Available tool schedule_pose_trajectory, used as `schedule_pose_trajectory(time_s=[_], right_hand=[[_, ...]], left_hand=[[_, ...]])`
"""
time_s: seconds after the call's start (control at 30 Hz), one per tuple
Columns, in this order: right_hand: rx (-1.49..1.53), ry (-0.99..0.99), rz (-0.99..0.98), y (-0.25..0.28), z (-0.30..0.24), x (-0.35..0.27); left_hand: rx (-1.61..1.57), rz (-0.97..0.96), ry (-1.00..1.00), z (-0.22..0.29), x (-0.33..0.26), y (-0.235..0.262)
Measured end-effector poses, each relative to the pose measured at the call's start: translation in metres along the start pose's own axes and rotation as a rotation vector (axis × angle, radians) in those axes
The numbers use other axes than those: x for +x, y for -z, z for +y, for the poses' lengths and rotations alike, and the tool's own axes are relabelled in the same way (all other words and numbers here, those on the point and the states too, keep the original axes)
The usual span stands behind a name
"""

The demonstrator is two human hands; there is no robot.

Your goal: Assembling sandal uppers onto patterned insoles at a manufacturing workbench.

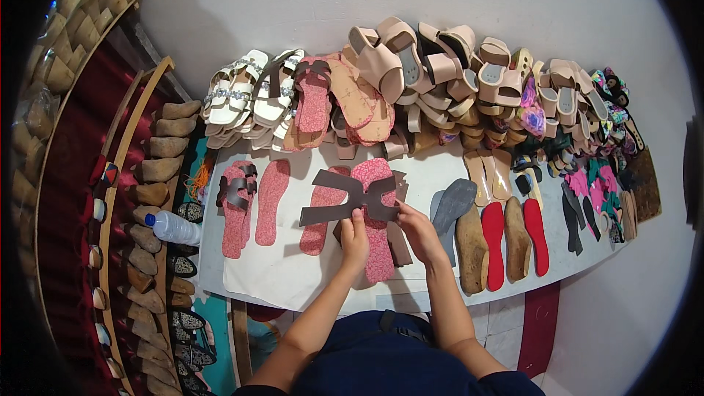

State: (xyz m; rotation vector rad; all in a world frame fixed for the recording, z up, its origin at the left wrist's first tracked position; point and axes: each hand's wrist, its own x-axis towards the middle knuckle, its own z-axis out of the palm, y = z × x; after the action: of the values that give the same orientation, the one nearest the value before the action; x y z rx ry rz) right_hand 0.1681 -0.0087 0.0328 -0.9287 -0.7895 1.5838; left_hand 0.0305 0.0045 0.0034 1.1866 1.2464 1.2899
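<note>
Over the middle of the table, a dark brown H-shaped sandal upper [354, 194] lies across a pink patterned insole [379, 253]. My left hand [355, 240] is closed on the upper near its center, thumb on top, and its other fingers are hidden below. Pinched at the right end of the upper are the fingers of my right hand [418, 230]. The upper's left straps stick out freely past the insole. Behind lies another pink insole [314, 227], partly covered by the upper. More brown pieces [400, 248] show under the held insole.
Strapped pink insoles [235, 220] and a plain insole [272, 202] lie left. Wooden shoe lasts [471, 249] and red insoles [493, 246] lie right. Sandals [403, 55] are piled along the wall. A plastic bottle [174, 226] lies beside the rack of lasts [158, 170].
</note>
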Motion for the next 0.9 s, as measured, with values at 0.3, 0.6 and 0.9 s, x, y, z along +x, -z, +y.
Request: schedule_pose_trajectory(time_s=[0.3,0.6,0.9], right_hand=[[-0.021,0.129,0.205,-0.023,0.019,0.003],[0.195,0.138,0.32,-0.019,0.031,0.006],[0.278,0.205,0.369,-0.029,0.024,0.006]], left_hand=[[0.023,0.042,-0.029,0.01,-0.002,-0.004],[0.029,0.006,-0.034,0.018,-0.002,-0.006],[0.064,0.021,-0.035,0.021,0.002,-0.006]])
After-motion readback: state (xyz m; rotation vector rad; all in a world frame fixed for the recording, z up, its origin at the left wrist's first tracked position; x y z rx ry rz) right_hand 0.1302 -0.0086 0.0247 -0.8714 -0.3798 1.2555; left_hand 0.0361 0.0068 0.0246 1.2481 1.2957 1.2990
